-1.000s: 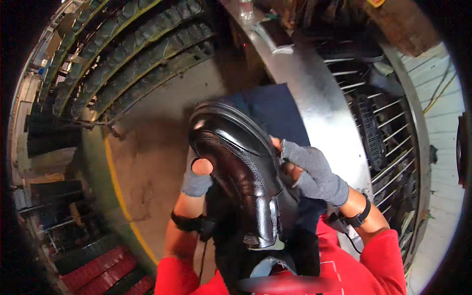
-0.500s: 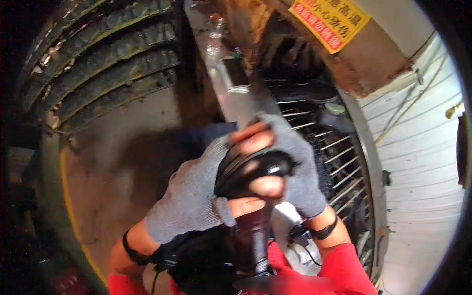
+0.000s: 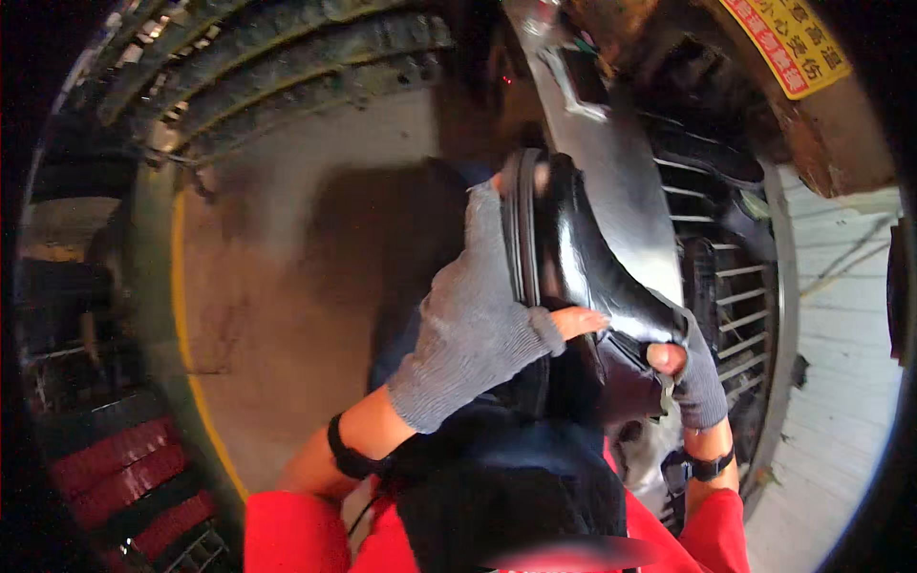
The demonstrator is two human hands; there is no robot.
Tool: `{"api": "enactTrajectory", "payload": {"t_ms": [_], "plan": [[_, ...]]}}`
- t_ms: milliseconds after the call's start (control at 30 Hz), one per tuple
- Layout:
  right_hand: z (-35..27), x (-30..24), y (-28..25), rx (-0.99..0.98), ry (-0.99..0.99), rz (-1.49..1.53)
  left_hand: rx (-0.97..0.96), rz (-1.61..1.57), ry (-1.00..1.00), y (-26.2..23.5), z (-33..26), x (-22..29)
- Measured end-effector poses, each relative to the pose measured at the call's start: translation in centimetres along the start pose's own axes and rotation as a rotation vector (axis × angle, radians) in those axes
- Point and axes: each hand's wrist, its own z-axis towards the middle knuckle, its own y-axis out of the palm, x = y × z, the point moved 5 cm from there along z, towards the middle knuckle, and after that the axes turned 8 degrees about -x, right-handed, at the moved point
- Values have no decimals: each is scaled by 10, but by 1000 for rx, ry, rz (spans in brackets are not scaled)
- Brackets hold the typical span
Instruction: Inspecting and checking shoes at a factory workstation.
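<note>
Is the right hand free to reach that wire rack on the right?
Probably not at once: the right hand grips the shiny black shoe, as does the left hand. The wire rack lies close beside it, nothing between.

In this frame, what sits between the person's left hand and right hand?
In the head view, the glossy black shoe lies between them: the left hand in its grey fingerless glove grips the sole side, the right hand its lower end.

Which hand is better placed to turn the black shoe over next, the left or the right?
Probably the left hand: its glove wraps the sole side of the black shoe, with fingers over the edge. The right hand only pinches the heel end from below.
</note>
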Motion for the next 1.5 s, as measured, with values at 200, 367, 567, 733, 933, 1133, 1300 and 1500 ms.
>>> {"api": "enactTrajectory", "payload": {"t_ms": [200,367,567,733,933,1133,1300,1500], "plan": [[-7,57,-49,96,248,353,-226,80,-254,43,-42,-23],[-18,74,-45,249,-170,-12,-7,-102,-90,35,-39,-1],[-6,32,17,212,-292,-118,-258,-155,-84,-6,25,4],[47,105,-7,103,-171,288,-352,345,397,-27,4,31],[125,19,41,68,-253,49,-571,587,440,-5,-41,-91],[146,-5,16,76,-261,-93,29,-206,-55,-46,18,-87],[167,-15,22,36,-239,-310,-322,-87,-181,-25,64,-118],[136,-30,35,51,-417,-422,-250,267,-10,-27,41,-93]]}}
